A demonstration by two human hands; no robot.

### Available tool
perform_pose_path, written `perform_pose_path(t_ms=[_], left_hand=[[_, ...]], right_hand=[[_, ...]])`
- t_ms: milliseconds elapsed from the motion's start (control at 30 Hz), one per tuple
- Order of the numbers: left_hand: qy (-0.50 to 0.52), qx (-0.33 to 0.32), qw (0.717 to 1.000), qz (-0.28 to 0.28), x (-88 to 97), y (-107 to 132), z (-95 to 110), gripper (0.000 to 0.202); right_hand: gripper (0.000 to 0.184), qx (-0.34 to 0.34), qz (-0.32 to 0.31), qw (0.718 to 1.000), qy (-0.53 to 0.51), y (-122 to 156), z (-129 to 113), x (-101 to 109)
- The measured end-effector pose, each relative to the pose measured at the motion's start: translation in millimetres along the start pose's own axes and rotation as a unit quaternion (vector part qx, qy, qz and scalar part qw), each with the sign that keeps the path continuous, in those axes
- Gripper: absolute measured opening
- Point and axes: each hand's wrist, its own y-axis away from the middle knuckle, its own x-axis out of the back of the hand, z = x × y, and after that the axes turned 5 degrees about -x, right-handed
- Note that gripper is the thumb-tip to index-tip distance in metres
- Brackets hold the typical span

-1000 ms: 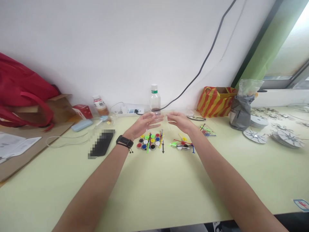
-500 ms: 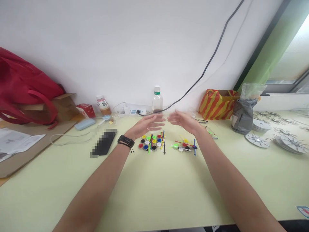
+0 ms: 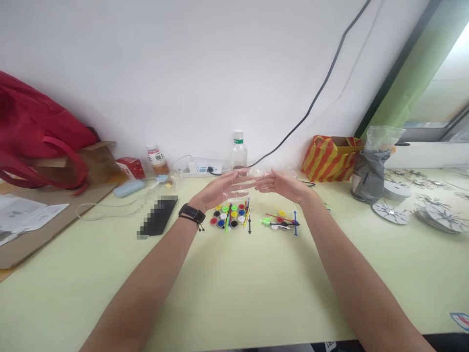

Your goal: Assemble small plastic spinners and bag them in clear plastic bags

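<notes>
A crinkled clear plastic bag (image 3: 255, 173) stretches between my two hands above the table. My left hand (image 3: 217, 189), with a black watch on the wrist, holds the bag at its left side, the film lying along the fingers. At the right side my right hand (image 3: 286, 186) has its fingers pressed together on the film. Below my left hand lie round coloured spinner pieces (image 3: 223, 215) in rows, with coloured plastic arrows (image 3: 247, 217) beside them. A smaller pile of arrows and round pieces (image 3: 281, 222) rests below my right hand.
A dark phone-like slab (image 3: 161, 216), partly pixelated, lies left of my left wrist. Behind my hands stand a bottle (image 3: 239, 152) and a power strip (image 3: 200, 167). A striped bag (image 3: 326, 159), a grey bag (image 3: 368, 176) and printed discs (image 3: 391, 213) are at the right.
My right hand's fingers have come down and closed up onto the plastic film. The clear bag now shows spread between both hands. My left hand has barely shifted.
</notes>
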Motion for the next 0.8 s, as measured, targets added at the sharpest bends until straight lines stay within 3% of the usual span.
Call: perform_pose_path(t_ms=[200, 433, 533, 800], left_hand=[[0.017, 0.019, 0.999, -0.04, -6.0, 2, 3, 0.057], [0.08, 0.042, 0.992, -0.091, -11.6, 5, 4, 0.091], [0.09, 0.047, 0.991, -0.091, -14.7, 5, 4, 0.096], [0.069, 0.051, 0.99, -0.109, -19.7, 4, 2, 0.103]], right_hand=[[0.068, -0.033, -0.085, 0.996, 0.013, 6, -3, -6], [0.087, -0.068, -0.128, 0.989, 0.014, 13, -9, -17], [0.091, -0.056, -0.165, 0.985, 0.009, 13, -10, -21], [0.098, -0.048, -0.19, 0.98, 0.018, 10, -5, -30]])
